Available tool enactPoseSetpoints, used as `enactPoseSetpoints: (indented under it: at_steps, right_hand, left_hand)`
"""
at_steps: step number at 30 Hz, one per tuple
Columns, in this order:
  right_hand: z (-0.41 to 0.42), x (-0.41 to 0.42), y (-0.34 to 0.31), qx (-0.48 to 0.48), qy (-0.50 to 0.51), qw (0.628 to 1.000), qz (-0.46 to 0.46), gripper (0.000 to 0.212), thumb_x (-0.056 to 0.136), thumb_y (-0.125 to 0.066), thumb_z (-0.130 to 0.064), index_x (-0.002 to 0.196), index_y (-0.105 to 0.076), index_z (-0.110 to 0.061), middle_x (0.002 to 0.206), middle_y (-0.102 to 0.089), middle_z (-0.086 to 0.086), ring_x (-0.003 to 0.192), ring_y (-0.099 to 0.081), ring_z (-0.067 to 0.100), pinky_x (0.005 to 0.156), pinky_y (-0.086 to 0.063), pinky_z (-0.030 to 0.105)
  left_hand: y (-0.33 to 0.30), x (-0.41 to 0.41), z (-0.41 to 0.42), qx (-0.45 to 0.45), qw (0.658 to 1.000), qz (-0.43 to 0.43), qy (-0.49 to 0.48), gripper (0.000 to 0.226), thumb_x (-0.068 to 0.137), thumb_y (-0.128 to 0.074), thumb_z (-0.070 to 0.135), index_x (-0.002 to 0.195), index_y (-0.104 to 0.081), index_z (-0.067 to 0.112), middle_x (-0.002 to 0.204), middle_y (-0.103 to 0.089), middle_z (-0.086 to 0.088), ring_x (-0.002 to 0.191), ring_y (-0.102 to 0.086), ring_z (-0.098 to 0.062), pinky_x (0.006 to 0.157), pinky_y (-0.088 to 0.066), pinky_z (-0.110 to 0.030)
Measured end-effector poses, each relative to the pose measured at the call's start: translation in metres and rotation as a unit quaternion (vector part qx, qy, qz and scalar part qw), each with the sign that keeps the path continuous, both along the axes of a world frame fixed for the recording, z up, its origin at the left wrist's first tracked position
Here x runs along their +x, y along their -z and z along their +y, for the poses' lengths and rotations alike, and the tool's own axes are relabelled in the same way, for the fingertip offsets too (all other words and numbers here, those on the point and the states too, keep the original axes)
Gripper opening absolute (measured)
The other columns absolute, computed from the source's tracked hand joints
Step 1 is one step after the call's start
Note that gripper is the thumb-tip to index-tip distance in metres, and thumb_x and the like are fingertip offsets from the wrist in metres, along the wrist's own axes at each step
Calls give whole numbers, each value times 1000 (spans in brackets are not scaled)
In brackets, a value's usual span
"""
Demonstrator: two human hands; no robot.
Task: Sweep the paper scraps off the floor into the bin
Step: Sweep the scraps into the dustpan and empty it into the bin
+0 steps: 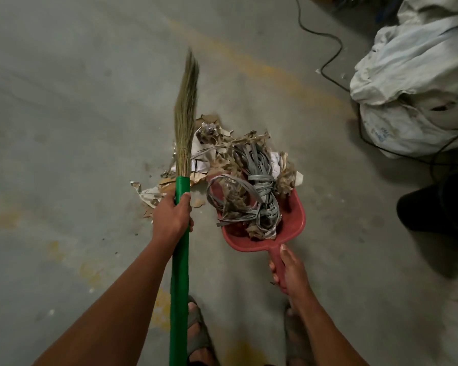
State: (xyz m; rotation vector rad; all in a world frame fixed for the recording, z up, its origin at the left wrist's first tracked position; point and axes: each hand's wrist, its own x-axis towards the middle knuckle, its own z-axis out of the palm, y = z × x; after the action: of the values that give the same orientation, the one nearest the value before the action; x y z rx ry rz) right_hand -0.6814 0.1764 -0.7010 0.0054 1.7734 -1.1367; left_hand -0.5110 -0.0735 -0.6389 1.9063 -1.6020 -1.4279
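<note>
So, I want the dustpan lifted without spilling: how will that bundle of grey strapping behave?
The grey strapping will probably spring and shift, since its loops stick up above the red dustpan. Likely light, but its loose ends overhang the rim, so it may snag nearby paper scraps.

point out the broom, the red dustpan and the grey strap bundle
broom [181, 249], head view, on its green handle
red dustpan [298, 215], head view, on its right wall
grey strap bundle [259, 186], head view, on its knotted middle
</note>
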Motion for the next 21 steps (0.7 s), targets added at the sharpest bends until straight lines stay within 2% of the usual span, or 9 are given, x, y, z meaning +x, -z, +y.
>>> enactPoseSetpoints:
  at_steps: [5,9,14,19,21]
  right_hand:
    - [19,-40,-7,-4,22,1000,0,32,111,-42,-38,105,-64,-16,68,-58,4,48,-42,14,45,-35,25]
    - [42,-82,-11,-3,27,1000,8,33,111,-42,-41,106,-65,-19,69,-60,2,48,-43,13,49,-32,28]
    - [83,-148,-21,-8,55,998,12,32,112,-41,-39,105,-65,-18,69,-60,3,48,-43,13,44,-36,25]
    - [137,-220,-26,10,70,997,26,40,111,-39,-45,101,-64,-15,69,-60,4,45,-42,13,48,-29,25]
    - [161,-246,-29,16,76,997,30,42,111,-39,-47,101,-63,-15,70,-60,4,46,-42,14,49,-28,26]
  left_hand:
    - [-2,-51,30,13,999,1,29,30,110,-53,30,135,-59,14,89,-71,-15,53,-67,-20,44,-55,-29]
    - [-8,-104,64,14,999,17,44,19,109,-53,31,123,-59,20,86,-71,-16,53,-67,-21,50,-60,-38]
    - [-11,-178,114,13,998,19,66,17,109,-53,31,120,-59,20,83,-70,-18,50,-66,-18,44,-54,-28]
    - [-10,-254,163,24,995,22,97,21,109,-54,31,118,-61,13,87,-70,-16,50,-66,-19,49,-59,-38]
    - [-11,-283,181,28,994,19,108,20,109,-54,30,118,-61,14,89,-70,-17,50,-65,-19,48,-58,-36]
